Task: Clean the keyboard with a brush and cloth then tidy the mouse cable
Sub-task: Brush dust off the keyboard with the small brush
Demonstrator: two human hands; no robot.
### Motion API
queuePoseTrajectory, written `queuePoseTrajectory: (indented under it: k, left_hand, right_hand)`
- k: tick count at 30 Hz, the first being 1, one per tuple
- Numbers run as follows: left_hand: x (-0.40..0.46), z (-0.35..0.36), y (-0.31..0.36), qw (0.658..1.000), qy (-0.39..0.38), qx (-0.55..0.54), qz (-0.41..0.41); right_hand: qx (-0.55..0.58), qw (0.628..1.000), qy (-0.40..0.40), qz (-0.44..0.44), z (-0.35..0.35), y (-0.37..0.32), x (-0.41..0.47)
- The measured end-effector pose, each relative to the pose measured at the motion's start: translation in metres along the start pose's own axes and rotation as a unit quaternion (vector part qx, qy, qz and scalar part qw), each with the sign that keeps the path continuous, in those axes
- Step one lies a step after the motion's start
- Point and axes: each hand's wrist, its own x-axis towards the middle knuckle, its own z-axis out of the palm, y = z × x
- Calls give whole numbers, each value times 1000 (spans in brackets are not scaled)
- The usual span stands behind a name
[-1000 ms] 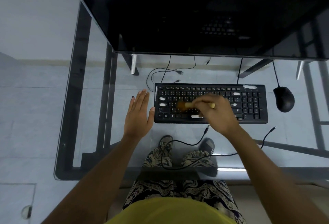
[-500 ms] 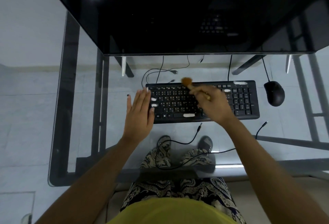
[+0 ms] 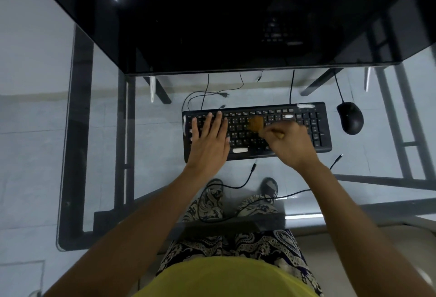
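A black keyboard (image 3: pixel 316 129) lies on the glass desk, with white smears on some keys. My left hand (image 3: pixel 208 142) rests flat with straight fingers on the keyboard's left part. My right hand (image 3: pixel 291 145) grips a small brush (image 3: pixel 256 123) whose brown bristles, blurred, touch the middle keys. A black mouse (image 3: pixel 350 117) sits to the right of the keyboard, and its cable (image 3: pixel 339 90) runs back under the monitor. No cloth is visible.
A large dark monitor (image 3: pixel 236 18) fills the back of the glass desk (image 3: pixel 94 155). Loose black cables (image 3: pixel 243 184) lie near the front edge and behind the keyboard. Through the glass I see my legs, feet and the dark desk frame.
My left hand has moved from the desk beside the keyboard onto its left keys. The brush went from the lower keys up to the top edge, then back to the middle rows.
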Motion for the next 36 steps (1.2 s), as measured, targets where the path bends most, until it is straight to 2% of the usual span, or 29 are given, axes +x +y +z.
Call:
queuePoseTrajectory:
  k: [2,5,6,8,10,13,15,17,18,21,23,25,28,29,31,34,36]
  left_hand:
    - [0,-2,2,1000,0,-2,-3]
    - [0,-6,6,1000,0,-5,8]
    - [1,-7,8,1000,-1,-5,15]
    - [3,-8,11,1000,-9,-5,29]
    - [5,-10,16,999,-13,-8,36]
    - [9,-12,23,999,-23,-7,39]
    - [10,-11,23,999,-29,-9,34]
    - [10,-10,27,999,-34,-10,31]
    - [9,-10,28,999,-35,-9,31]
    - [9,-10,33,998,-46,-3,32]
    - [9,-9,34,998,-51,-4,30]
    - [9,-10,36,998,-52,-7,27]
    - [10,-9,37,998,-51,-13,24]
    - [10,-9,38,998,-52,-16,23]
    - [9,-9,38,998,-52,-18,22]
    - [8,-8,39,999,-46,-3,29]
    - [6,-9,42,998,-26,7,49]
  right_hand:
    - [-24,999,-24,9,-4,2,-8]
    - [-36,997,35,-58,-8,4,-18]
    - [-53,996,25,-67,-8,6,-21]
    - [-91,994,-48,-39,-9,14,-25]
    - [-78,993,-86,-9,-12,17,-29]
    - [-25,997,18,-75,-13,15,-35]
    - [-55,995,-22,-84,-9,16,-33]
    - [-66,992,-101,-34,-10,20,-32]
    - [-48,994,-97,-25,-11,21,-33]
    - [-18,996,22,-86,-9,19,-36]
    - [-35,997,-13,-73,-7,19,-33]
    - [-16,999,-39,-17,-9,17,-24]
    - [23,997,65,-39,-10,10,-8]
    - [37,996,71,-50,-9,9,-2]
    - [48,997,60,-23,-5,13,12]
    - [31,988,151,25,-4,23,25]
    - [51,993,107,-11,-4,24,24]
